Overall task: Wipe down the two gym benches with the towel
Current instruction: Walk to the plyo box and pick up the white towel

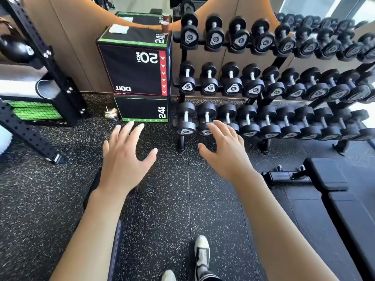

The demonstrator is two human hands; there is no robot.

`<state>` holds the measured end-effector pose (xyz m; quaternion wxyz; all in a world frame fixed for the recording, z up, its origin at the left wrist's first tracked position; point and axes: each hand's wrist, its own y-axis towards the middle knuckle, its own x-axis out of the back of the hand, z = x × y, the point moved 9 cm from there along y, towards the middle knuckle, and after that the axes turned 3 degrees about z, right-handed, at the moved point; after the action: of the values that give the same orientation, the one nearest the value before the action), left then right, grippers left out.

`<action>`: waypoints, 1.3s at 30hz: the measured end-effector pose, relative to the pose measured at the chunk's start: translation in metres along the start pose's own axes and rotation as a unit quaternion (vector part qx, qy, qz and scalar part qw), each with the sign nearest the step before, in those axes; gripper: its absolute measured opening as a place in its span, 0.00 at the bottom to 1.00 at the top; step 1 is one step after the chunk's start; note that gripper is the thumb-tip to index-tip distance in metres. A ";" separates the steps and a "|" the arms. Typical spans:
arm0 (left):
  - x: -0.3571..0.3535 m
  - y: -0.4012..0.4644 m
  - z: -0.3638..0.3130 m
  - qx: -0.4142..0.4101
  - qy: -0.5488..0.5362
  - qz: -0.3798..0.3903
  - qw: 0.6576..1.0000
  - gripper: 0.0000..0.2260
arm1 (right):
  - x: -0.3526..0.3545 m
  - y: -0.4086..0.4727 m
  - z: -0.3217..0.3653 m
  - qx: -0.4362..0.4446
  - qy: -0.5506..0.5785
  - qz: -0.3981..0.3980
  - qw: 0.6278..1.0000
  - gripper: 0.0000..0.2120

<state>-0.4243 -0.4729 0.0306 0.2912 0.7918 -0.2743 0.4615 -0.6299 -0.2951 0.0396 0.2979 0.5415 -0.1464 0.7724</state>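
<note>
I have both hands out in front of me over the black speckled rubber floor [178, 199], and neither holds anything. My left hand [123, 159] has its fingers spread wide and straight, pointing toward the far stacked black foam plyo boxes with green edging [136, 72]. My right hand [225, 151] is the same, fingers loose and apart, reaching toward the near end of the three-tier rack of black rubber dumbbells [263, 78].

The folded white towel [118, 29] lies on top of the upper box, at its far left corner, well apart from both hands. Just right of it on the same top stands a brown paper cup [165, 27]. One flat black padded gym bench [334, 191] lies low at the near right; a dark edge under my left forearm may be the second bench, but I cannot tell.

My judgement of the risks: the towel is far and high, so I must step in, and my white-and-black sneaker [202, 252] could catch the bench's foot bar on the right. Reaching across the box top, a careless sweep could tip the cup. A small crumpled wrapper [111, 114] lies on the floor beside the lower box, near where I would stand. Leaning right, my hand could knock the lowest row of dumbbells.
</note>
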 end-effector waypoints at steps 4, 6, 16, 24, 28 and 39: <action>-0.011 0.040 0.006 0.013 0.006 -0.008 1.000 0.32 | -0.009 0.048 -0.007 0.011 0.000 0.007 1.000 0.33; -0.020 0.065 0.005 0.018 0.009 -0.007 1.000 0.32 | -0.013 0.076 -0.015 0.018 0.001 0.009 1.000 0.33; -0.046 0.201 -0.019 0.051 0.038 -0.022 0.998 0.33 | -0.002 0.233 -0.063 0.056 0.011 0.011 0.998 0.33; -0.062 0.273 -0.033 0.062 0.055 -0.011 0.996 0.32 | -0.002 0.309 -0.087 0.066 0.032 0.014 0.997 0.36; -0.070 0.306 -0.029 0.065 0.060 -0.008 0.996 0.32 | -0.003 0.344 -0.091 0.066 0.043 0.005 0.997 0.36; -0.073 0.390 0.042 0.075 0.043 -0.014 0.996 0.32 | -0.043 0.443 -0.049 0.079 0.040 0.020 0.996 0.33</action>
<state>-0.7052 -0.7555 0.0300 0.2491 0.7945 -0.2156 0.5102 -0.9311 -0.6266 0.0247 0.2442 0.5287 -0.0832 0.8087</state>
